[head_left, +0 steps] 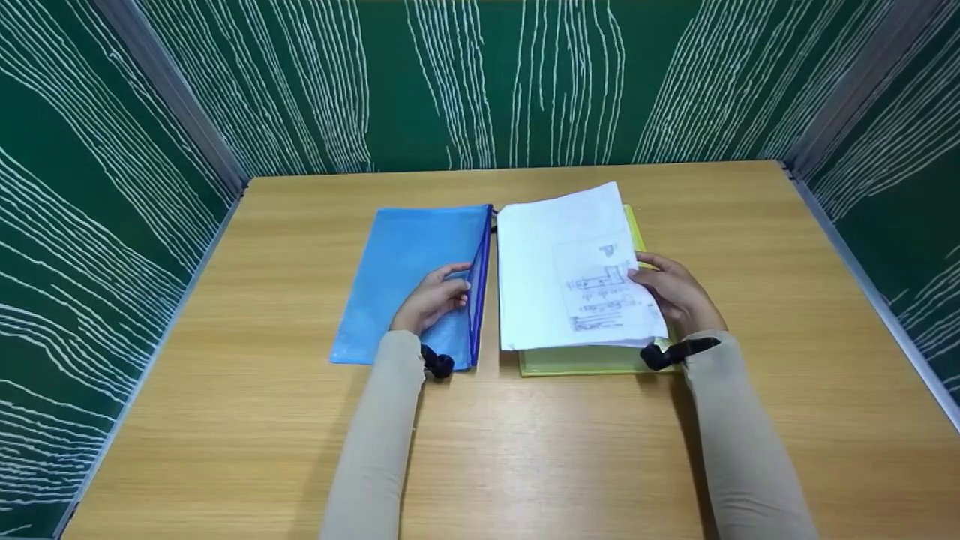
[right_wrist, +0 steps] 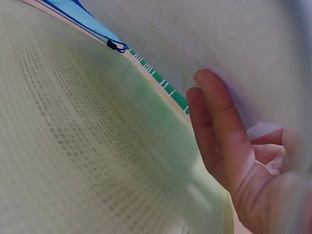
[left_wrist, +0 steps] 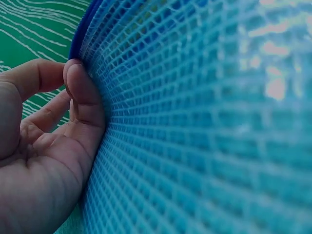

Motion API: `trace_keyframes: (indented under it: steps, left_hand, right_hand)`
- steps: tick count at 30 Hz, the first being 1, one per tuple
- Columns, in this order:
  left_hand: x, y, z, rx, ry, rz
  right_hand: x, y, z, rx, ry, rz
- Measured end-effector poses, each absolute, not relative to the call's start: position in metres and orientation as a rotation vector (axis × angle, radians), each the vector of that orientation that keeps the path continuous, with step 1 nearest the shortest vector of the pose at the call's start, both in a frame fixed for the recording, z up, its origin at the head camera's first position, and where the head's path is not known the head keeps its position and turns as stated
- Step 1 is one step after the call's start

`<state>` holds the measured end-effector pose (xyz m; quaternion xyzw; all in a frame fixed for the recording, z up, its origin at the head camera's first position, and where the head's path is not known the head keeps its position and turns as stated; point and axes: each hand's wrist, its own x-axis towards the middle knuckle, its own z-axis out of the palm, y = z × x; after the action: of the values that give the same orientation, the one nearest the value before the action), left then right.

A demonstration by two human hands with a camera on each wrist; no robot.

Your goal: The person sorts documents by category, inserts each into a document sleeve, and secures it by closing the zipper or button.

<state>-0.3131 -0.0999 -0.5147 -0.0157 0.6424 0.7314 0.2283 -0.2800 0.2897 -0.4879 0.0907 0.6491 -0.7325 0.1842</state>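
My left hand [head_left: 435,301] pinches the zippered edge of a blue mesh zipper pouch [head_left: 409,251] lying on the table. In the left wrist view the thumb and fingertips meet at the dark blue edge of the mesh [left_wrist: 195,126], which is lifted. A stack of white papers [head_left: 551,262] with printed drawings lies over a yellow-green mesh pouch [head_left: 581,362]. Gripping the papers' right edge, my right hand [head_left: 677,296] has its thumb on top and its fingers [right_wrist: 222,112] underneath. The right wrist view shows the papers raised above the yellow-green pouch, most of which they hide from the head view.
The wooden table [head_left: 225,420] carries both pouches side by side with a narrow gap. Green panels [head_left: 510,82] with white line patterns stand at the back and sides. A dark band with a black camera [head_left: 439,364] sits on each wrist.
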Motion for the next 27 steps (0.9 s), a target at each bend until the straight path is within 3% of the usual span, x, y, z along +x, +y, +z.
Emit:
trace_keyframes:
  steps: [27]
  left_hand:
    - [-0.312, -0.1, -0.518, -0.078, 1.805, 2.03]
  right_hand:
    - [-0.284, 0.265, -0.496, 0.223, 1.807, -2.045]
